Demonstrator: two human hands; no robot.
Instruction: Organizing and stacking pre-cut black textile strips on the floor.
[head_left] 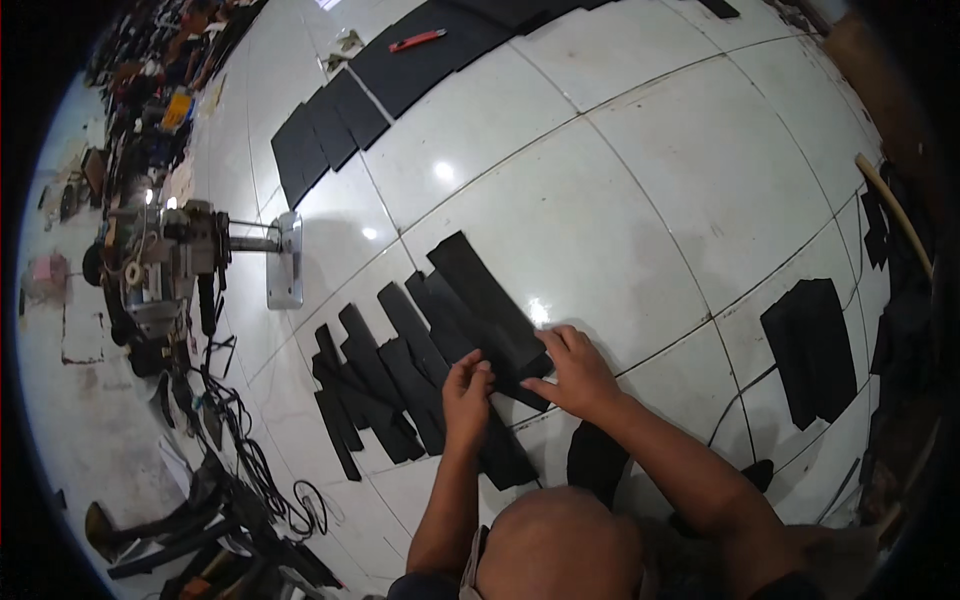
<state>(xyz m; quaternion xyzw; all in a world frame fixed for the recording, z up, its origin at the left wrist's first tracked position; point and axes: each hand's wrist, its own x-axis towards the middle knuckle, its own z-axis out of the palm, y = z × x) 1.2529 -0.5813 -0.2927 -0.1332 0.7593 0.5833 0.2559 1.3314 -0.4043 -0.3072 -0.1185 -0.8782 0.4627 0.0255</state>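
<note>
Several flat black pieces of fabric-like material (400, 335) lie in an overlapping row on the tiled floor. My right hand (577, 375) grips the near end of the long black piece (485, 290) at the row's right side, its thumb and fingers on either side of that end. Close by on the left, my left hand (468, 392) hovers at the same row with curled fingers and the thumb drawn against them. Whether anything thin sits between those fingertips is too small to make out.
A cutting machine on a metal base plate (286, 262) stands at left, with black cables (255, 450) below it. Farther off, a red cutter knife (417, 40) rests on dark panels (400, 75). Another black stack (812, 350) lies at right, beside a cord.
</note>
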